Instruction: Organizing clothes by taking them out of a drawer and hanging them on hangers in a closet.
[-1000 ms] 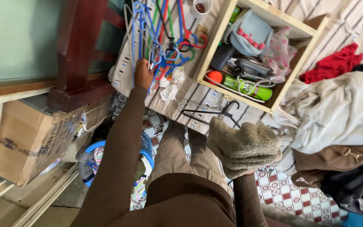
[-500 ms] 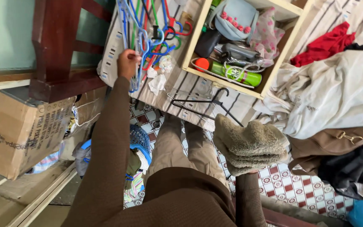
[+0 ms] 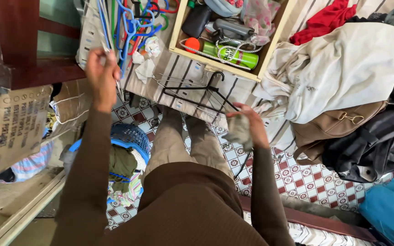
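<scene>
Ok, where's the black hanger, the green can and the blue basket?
Black wire hanger (image 3: 196, 89), head view, on its long lower bar.
Green cylindrical spray can (image 3: 233, 54), head view, on the middle of its body.
Blue plastic laundry basket (image 3: 132, 135), head view, on its mesh rim.

Light: soft and even, like daylight in a room. Not too bright, not too dark.
Where the light comes from: cannot tell. No lamp or window shows.
Shadows: faint, with soft edges. It is darker under the bed edge, around the blue basket (image 3: 131, 136).
Glare: a small shine on the green can (image 3: 233, 53). Nothing is washed out.
Brightest spot: the white cloth (image 3: 343, 68) looks very pale but keeps its folds.
Blur: the left hand (image 3: 101, 75) and the right hand (image 3: 247, 125) look smeared. The grey cloth (image 3: 239, 131) is fuzzy too.
Sharp parts: the floor tiles (image 3: 311, 182) and the black hanger (image 3: 197, 89) look clear.
Edges: straight lines lean and bend near the corners.
</scene>
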